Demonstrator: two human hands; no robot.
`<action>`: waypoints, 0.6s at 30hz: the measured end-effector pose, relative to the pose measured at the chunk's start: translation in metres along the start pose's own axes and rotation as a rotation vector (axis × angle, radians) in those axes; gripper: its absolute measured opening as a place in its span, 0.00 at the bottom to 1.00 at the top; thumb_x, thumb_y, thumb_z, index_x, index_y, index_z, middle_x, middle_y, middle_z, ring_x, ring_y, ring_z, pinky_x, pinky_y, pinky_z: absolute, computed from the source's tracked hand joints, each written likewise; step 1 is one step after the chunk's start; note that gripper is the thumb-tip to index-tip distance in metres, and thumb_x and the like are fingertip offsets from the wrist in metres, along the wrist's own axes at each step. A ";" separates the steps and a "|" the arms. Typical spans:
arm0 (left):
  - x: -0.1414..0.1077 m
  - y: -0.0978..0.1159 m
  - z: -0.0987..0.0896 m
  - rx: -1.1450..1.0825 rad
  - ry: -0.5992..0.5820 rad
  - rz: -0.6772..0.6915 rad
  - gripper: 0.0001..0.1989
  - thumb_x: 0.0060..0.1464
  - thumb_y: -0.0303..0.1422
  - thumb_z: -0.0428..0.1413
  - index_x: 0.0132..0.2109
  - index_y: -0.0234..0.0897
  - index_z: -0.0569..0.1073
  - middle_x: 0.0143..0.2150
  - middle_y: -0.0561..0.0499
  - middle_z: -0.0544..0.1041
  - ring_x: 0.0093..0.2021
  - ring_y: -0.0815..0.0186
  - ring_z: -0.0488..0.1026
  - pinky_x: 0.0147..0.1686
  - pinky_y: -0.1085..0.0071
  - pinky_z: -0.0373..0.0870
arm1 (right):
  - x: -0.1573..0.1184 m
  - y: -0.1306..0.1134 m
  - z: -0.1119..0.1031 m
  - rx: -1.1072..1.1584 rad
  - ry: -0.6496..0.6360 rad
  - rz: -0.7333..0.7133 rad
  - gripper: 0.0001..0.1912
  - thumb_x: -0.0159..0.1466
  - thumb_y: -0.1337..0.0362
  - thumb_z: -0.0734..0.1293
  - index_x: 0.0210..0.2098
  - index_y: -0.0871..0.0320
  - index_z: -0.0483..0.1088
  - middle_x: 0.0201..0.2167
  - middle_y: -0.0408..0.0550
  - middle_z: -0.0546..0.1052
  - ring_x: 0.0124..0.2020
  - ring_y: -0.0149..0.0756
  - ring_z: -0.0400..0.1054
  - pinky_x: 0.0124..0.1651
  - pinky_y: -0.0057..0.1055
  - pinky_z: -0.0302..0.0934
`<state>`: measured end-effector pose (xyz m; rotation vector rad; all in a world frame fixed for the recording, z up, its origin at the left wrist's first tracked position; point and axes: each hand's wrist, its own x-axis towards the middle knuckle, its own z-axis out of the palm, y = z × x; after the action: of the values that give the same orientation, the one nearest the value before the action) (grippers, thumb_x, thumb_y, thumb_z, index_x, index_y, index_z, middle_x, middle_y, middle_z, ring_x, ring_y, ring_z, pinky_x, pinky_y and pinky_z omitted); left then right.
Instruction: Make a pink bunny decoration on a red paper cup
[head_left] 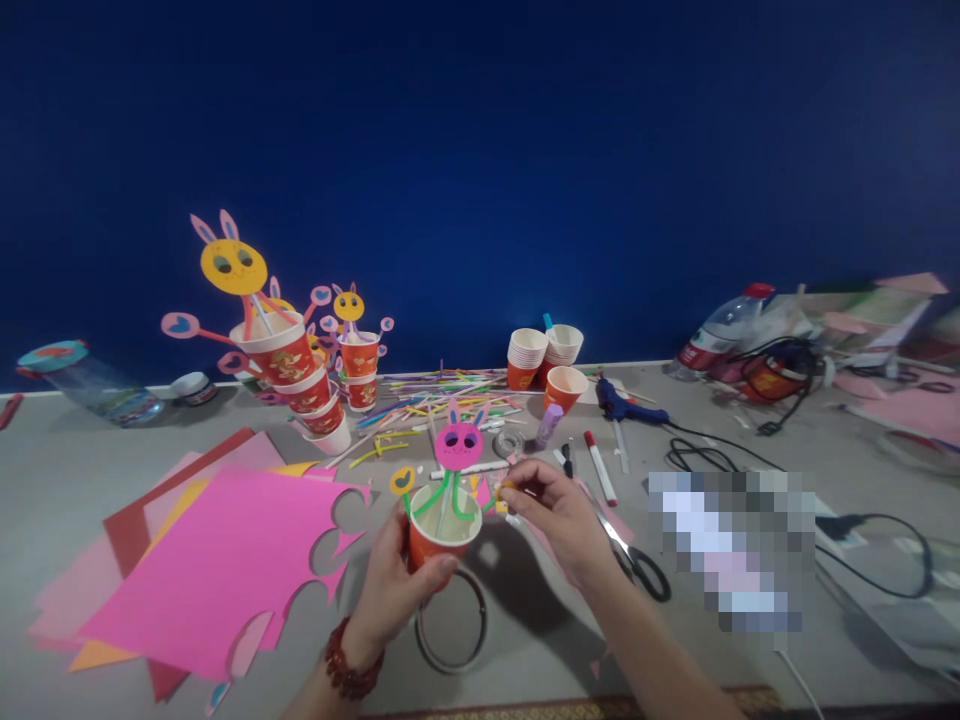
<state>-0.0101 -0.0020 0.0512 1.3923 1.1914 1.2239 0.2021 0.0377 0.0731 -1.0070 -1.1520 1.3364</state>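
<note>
My left hand (394, 575) is wrapped around a red paper cup (433, 545) with a white rim. A pink paper bunny face (459, 446) stands above the cup on a stick, with green pipe-cleaner strips (448, 490) bent around it. On the cup's left side, a yellow paper circle (403, 482) with a dark heart tops a green strip. My right hand (551, 515) pinches a small yellow paper piece (506, 491) at the end of the right-hand green strip. The fingers partly hide that piece.
Sheets of coloured paper (217, 570) lie left, with stacked decorated cups (292, 375) behind. Scissors (637, 565), a marker (600, 468), a glue stick (550, 426) and a blue glue gun (630, 402) lie right. A roll of tape (451, 630) sits near the front. Loose pipe cleaners (442, 382) cover the back.
</note>
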 end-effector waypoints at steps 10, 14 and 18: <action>-0.002 -0.004 0.001 -0.021 0.015 0.016 0.26 0.48 0.42 0.63 0.52 0.36 0.70 0.48 0.45 0.77 0.49 0.55 0.74 0.49 0.61 0.71 | -0.002 -0.001 0.009 0.021 0.052 -0.050 0.11 0.55 0.58 0.75 0.29 0.55 0.72 0.31 0.43 0.71 0.34 0.34 0.64 0.36 0.30 0.60; -0.001 -0.004 0.000 -0.002 0.011 0.012 0.26 0.48 0.43 0.63 0.52 0.35 0.70 0.48 0.44 0.77 0.49 0.54 0.74 0.50 0.60 0.71 | -0.003 0.000 0.011 0.009 0.067 -0.029 0.11 0.56 0.57 0.75 0.29 0.55 0.71 0.32 0.43 0.71 0.32 0.34 0.64 0.34 0.30 0.59; -0.001 -0.003 0.000 -0.004 0.010 -0.001 0.27 0.48 0.42 0.63 0.52 0.35 0.70 0.49 0.44 0.77 0.50 0.53 0.73 0.51 0.60 0.70 | -0.002 -0.001 0.013 -0.015 0.095 -0.067 0.11 0.55 0.58 0.75 0.27 0.56 0.72 0.37 0.45 0.71 0.35 0.35 0.65 0.35 0.29 0.60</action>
<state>-0.0107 -0.0031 0.0483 1.3843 1.1954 1.2332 0.1901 0.0343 0.0761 -1.0235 -1.1158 1.2157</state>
